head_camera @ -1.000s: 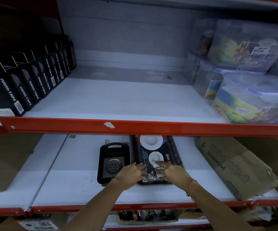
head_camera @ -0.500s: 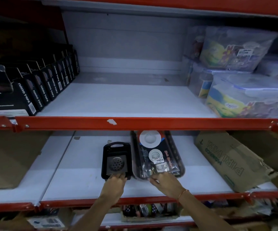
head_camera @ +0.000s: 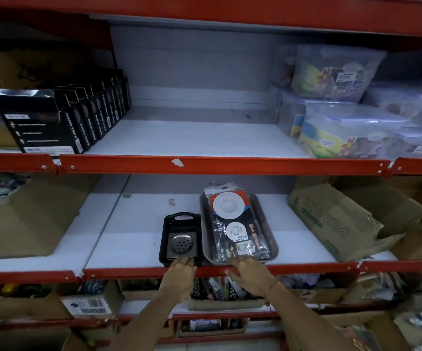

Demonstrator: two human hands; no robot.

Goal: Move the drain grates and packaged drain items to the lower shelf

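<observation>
A small black tray (head_camera: 169, 239) holding a square steel drain grate (head_camera: 181, 243) lies on the lower white shelf (head_camera: 129, 239) near its red front rail. To its right lies a larger dark tray (head_camera: 270, 239) with packaged sink strainers (head_camera: 232, 224), showing two white round strainers. My left hand (head_camera: 179, 276) grips the near edge of the black tray. My right hand (head_camera: 249, 274) holds the near edge of the larger tray. Both trays lie side by side and touch.
The upper shelf (head_camera: 192, 138) has black nano tape boxes (head_camera: 78, 122) on the left and plastic containers (head_camera: 344, 122) on the right. Cardboard boxes (head_camera: 344, 224) flank the trays on the lower shelf. Boxes of goods fill the shelf below.
Both hands have drawn back toward the front rail, pulling the two trays nearer to the shelf's front edge. The camera has moved back and now shows more of the shelving.
</observation>
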